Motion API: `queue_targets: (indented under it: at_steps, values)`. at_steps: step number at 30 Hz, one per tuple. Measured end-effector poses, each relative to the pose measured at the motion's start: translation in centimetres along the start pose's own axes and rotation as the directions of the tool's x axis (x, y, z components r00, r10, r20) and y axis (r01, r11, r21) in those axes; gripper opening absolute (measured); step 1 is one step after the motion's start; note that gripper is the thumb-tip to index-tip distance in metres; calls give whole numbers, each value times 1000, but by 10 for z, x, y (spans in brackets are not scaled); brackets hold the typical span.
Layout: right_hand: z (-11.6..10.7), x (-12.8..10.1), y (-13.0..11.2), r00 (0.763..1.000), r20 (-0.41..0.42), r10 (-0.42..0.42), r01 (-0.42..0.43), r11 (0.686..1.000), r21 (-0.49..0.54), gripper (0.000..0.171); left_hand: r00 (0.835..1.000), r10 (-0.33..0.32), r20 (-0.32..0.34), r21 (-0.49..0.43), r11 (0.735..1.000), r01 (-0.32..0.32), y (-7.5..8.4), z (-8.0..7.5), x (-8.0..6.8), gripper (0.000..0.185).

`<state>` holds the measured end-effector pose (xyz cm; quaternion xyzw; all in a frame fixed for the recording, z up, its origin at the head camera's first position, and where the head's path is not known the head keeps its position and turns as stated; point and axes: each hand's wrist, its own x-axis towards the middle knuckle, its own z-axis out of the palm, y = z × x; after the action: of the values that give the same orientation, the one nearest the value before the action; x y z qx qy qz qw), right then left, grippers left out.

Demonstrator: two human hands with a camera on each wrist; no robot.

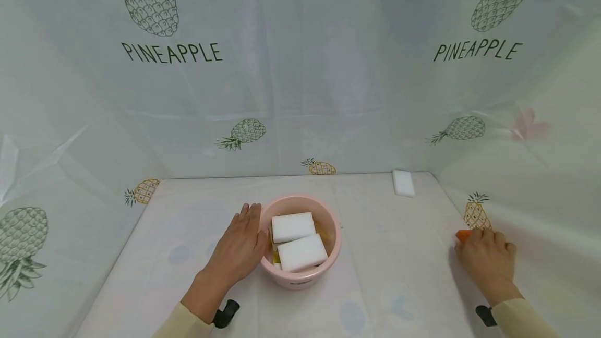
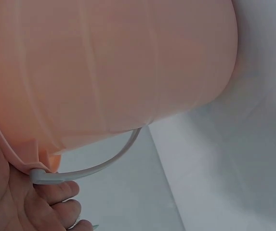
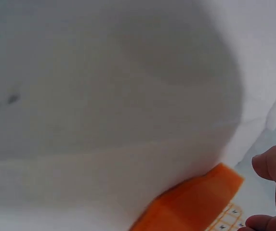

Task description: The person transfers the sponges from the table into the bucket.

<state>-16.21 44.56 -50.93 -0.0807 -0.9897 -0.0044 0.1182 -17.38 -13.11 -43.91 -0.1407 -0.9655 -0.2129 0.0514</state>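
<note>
A pink bucket (image 1: 300, 279) stands on the table with two white sponge-like blocks (image 1: 300, 252) on top of its contents. Something yellow peeks out beneath them. My left hand (image 1: 238, 244) rests along the bucket's left rim, fingers straight. In the left wrist view the bucket's side (image 2: 113, 67) fills most of the picture, its pale handle (image 2: 99, 168) hanging beside my fingers. Far to the right, my right hand (image 1: 488, 257) is at an orange block (image 1: 463, 235). In the right wrist view, thumb and fingertips are apart from the orange block's (image 3: 190, 202) visible end.
A white block (image 1: 404, 183) lies at the table's back right, near the wall. White sheeting printed with pineapples (image 1: 150, 1) covers the back and sides. The table (image 1: 375, 275) meets the right-hand sheeting close to my right hand.
</note>
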Motion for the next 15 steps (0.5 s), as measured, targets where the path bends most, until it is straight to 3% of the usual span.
queue_targets:
  at_steps: [8, 15]
  values:
    - [8, -10, 15, 993, 78, 91, -87, 995, -58, 50, 1000, 8, -6, 6, 1000, -8, 1, 0, 0, 61]
    - [11, -11, 17, 961, 190, 203, -183, 976, -115, 61, 1000, 23, -16, -3, 1000, -23, 0, 0, -1, 61]
